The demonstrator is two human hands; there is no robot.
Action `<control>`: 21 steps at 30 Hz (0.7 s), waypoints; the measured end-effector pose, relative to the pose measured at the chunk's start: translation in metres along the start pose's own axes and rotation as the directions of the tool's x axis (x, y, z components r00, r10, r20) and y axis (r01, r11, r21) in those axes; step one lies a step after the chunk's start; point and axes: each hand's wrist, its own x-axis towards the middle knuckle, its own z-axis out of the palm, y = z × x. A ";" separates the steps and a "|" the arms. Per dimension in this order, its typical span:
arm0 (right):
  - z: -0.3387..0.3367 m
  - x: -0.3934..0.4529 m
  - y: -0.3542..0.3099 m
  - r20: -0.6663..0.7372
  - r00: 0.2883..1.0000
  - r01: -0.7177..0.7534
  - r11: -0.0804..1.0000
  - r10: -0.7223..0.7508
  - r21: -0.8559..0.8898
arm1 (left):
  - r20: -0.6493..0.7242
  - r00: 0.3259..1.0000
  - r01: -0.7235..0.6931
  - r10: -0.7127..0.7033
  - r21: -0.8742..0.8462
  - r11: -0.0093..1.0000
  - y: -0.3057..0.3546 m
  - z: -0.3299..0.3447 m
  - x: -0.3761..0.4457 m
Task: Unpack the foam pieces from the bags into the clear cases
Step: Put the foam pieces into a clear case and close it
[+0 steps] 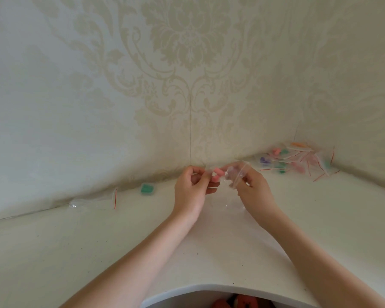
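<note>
Two hands (pixel 192 185) (pixel 251 185) pinch pink foam (pixel 216 174) over table (pixel 76 252).

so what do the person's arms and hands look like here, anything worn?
Two bare forearms come up from the bottom edge, with no sleeves in view. The left hand and right hand wear no gloves, and no rings, watch or bracelets show. Fingernails are too small to judge. No markings or cables anywhere on them.
</note>
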 end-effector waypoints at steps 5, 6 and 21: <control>-0.003 0.000 -0.002 0.022 0.999 0.035 0.996 -0.033 -0.086 | 0.020 0.997 0.070 -0.068 -0.086 0.994 -0.001 -0.001 -0.001; -0.004 0.000 -0.001 0.040 0.998 0.044 0.989 -0.039 -0.138 | 0.028 0.996 0.088 -0.086 -0.115 0.989 0.000 -0.001 -0.001; -0.004 -0.002 -0.001 0.160 0.976 0.190 0.928 -0.145 -0.320 | 0.053 0.993 0.105 -0.104 -0.016 0.994 0.006 -0.002 -0.006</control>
